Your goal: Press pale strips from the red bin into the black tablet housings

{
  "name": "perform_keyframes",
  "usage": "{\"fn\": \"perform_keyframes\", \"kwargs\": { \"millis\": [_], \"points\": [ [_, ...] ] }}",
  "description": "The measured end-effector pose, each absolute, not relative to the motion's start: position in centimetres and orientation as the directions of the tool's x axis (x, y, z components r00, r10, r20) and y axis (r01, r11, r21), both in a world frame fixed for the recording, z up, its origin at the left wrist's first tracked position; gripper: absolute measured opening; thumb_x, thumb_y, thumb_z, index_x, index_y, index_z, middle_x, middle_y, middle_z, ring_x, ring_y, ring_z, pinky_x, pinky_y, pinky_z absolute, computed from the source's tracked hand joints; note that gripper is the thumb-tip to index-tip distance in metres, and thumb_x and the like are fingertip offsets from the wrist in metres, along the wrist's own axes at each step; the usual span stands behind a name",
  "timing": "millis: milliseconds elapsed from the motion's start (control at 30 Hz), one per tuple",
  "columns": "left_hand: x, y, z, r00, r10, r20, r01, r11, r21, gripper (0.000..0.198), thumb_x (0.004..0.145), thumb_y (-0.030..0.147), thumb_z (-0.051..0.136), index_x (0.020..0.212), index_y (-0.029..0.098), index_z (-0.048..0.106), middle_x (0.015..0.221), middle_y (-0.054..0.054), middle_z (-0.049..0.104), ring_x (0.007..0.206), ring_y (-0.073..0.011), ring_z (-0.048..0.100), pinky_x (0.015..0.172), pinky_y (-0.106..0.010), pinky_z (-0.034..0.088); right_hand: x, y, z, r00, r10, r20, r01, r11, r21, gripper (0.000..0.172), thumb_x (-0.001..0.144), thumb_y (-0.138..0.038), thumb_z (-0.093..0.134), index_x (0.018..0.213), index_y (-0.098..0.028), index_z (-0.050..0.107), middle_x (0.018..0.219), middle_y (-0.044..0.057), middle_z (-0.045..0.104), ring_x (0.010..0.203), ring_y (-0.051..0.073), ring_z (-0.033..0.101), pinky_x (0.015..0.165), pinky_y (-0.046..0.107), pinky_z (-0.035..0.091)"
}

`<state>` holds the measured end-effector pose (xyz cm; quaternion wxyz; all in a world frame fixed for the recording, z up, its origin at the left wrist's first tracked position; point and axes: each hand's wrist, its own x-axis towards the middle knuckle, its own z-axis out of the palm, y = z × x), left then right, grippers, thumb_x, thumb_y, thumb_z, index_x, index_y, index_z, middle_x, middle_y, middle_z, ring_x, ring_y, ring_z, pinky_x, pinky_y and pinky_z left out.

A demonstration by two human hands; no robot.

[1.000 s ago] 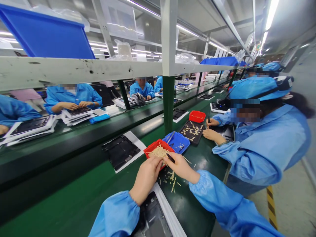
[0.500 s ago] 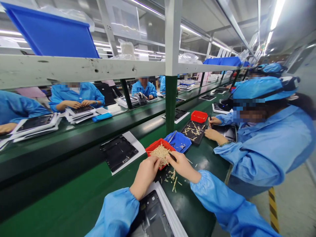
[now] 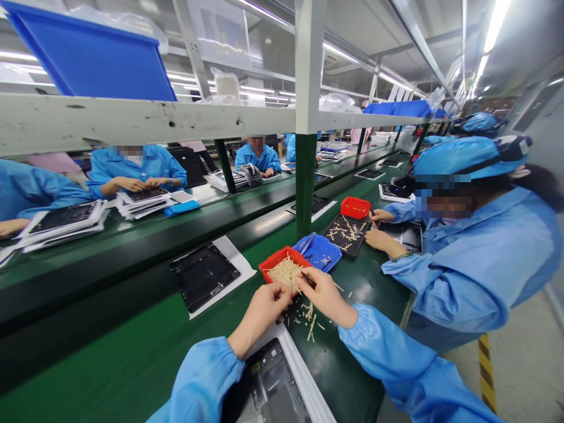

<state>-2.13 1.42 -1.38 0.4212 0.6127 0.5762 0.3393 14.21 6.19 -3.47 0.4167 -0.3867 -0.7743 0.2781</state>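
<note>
Head view, the only one. Right hand: grip narrow, closed on black tweezers, tips angled down-left toward the red tray. Tray stands on the green surface, just ahead of both hands. Pale strips are heaped inside it; tweezer tips sit at the right side of the heap, contact unclear from here. Left hand: fingers curled at the tray's near rim, touching it or nearly so. Cannot tell whether this grip holds anything.

Loose strips lie scattered on the surface below the right hand, just beside the tray. Blue tray touches or nearly touches the red tray's far side, with a few strips in it. Dark panel with white edging lies below my left forearm. A second panel rests on a white sheet, left of the trays.

To my right, a co-worker's hand is over a dark tray strewn with strips.
</note>
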Motion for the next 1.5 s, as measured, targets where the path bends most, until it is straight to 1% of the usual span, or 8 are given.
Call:
{"fn": "perform_keyframes", "kwargs": {
  "millis": [267, 633, 767, 900, 1000, 1133, 1300, 1500],
  "points": [
    [-2.4, 1.1, -1.2, 0.065, 0.995, -0.074, 0.313, 0.050, 0.949, 0.030, 0.080, 0.043, 0.050, 0.072, 0.015, 0.058, 0.065, 0.001, 0.054, 0.054, -0.0101, 0.051, 0.047, -0.022, 0.046, 14.2, 4.9, -3.5, -0.523, 0.637, 0.567, 0.303, 0.760, -0.574, 0.020, 0.081, -0.010, 0.052, 0.094, -0.018, 0.064, 0.089, 0.005, 0.065, 0.084, 0.018, 0.059, 0.076, 0.030, 0.048],
    [-2.9, -5.2, 2.3, 0.137, 0.980, -0.143, 0.220, 0.110, 0.969, 0.026, 0.080, 0.042, 0.055, 0.074, 0.017, 0.055, 0.065, 0.003, 0.051, 0.056, -0.0094, 0.047, 0.050, -0.022, 0.047, 14.5, 8.3, -4.0, -0.425, 0.749, 0.508, 0.476, 0.662, -0.579, 0.018, 0.087, -0.021, 0.052, 0.078, -0.016, 0.067, 0.074, 0.004, 0.065, 0.066, 0.016, 0.058, 0.064, 0.025, 0.043],
    [-3.4, -10.9, 3.6, 0.099, 0.983, -0.155, 0.375, 0.108, 0.921, 0.025, 0.087, 0.039, 0.048, 0.075, 0.018, 0.056, 0.068, 0.002, 0.053, 0.061, -0.0097, 0.049, 0.054, -0.019, 0.046, 14.9, 10.4, -4.3, -0.396, 0.779, 0.486, 0.504, 0.627, -0.595, 0.023, 0.083, -0.030, 0.059, 0.067, -0.016, 0.065, 0.063, 0.004, 0.062, 0.060, 0.017, 0.057, 0.062, 0.027, 0.042],
    [-4.9, -15.6, 2.4, 0.052, 0.980, 0.190, 0.716, -0.169, 0.677, 0.014, 0.090, 0.027, 0.048, 0.087, 0.021, 0.060, 0.079, 0.001, 0.062, 0.070, -0.0097, 0.057, 0.063, -0.018, 0.047, 14.5, 10.5, -3.7, -0.353, 0.789, 0.503, 0.463, 0.615, -0.638, 0.023, 0.084, -0.034, 0.057, 0.080, -0.015, 0.069, 0.080, 0.009, 0.067, 0.077, 0.022, 0.062, 0.072, 0.031, 0.045],
    [-6.5, -18.3, 0.8, 0.153, 0.853, 0.499, 0.905, -0.324, 0.276, 0.021, 0.089, 0.015, 0.049, 0.106, 0.017, 0.059, 0.095, -0.005, 0.065, 0.085, -0.0144, 0.061, 0.073, -0.023, 0.049, 13.5, 8.5, -2.5, -0.363, 0.790, 0.495, 0.372, 0.610, -0.700, 0.034, 0.092, -0.037, 0.044, 0.089, -0.014, 0.068, 0.080, 0.008, 0.067, 0.076, 0.020, 0.063, 0.071, 0.030, 0.048],
    [-8.4, -21.0, -0.3, 0.354, 0.734, 0.580, 0.935, -0.288, -0.207, 0.031, 0.088, 0.005, 0.043, 0.113, 0.010, 0.060, 0.103, -0.011, 0.067, 0.099, -0.0232, 0.060, 0.087, -0.035, 0.047, 11.0, 3.9, -0.4, -0.513, 0.784, 0.350, 0.093, 0.456, -0.885, 0.050, 0.095, -0.048, 0.033, 0.085, -0.016, 0.070, 0.071, 0.004, 0.061, 0.061, 0.013, 0.058, 0.050, 0.022, 0.045],
    [-9.3, -22.4, -0.3, 0.366, 0.708, 0.604, 0.927, -0.217, -0.307, 0.029, 0.090, 0.005, 0.039, 0.104, 0.007, 0.064, 0.098, -0.011, 0.070, 0.093, -0.0222, 0.063, 0.086, -0.036, 0.047, 7.1, -2.2, 1.4, -0.842, 0.538, 0.031, 0.020, 0.089, -0.996, 0.045, 0.089, -0.054, 0.048, 0.083, -0.014, 0.069, 0.054, -0.001, 0.056, 0.045, 0.009, 0.053, 0.045, 0.020, 0.043],
    [-10.0, -23.7, -0.9, 0.301, 0.711, 0.635, 0.944, -0.129, -0.304, 0.027, 0.089, 0.007, 0.042, 0.102, 0.005, 0.065, 0.097, -0.012, 0.070, 0.092, -0.0237, 0.063, 0.084, -0.038, 0.046, 3.7, -6.1, 1.2, -0.913, 0.408, 0.000, 0.042, 0.094, -0.995, 0.024, 0.085, -0.037, 0.059, 0.080, -0.014, 0.065, 0.061, -0.001, 0.060, 0.043, 0.006, 0.051, 0.043, 0.017, 0.039]
  ]
}}
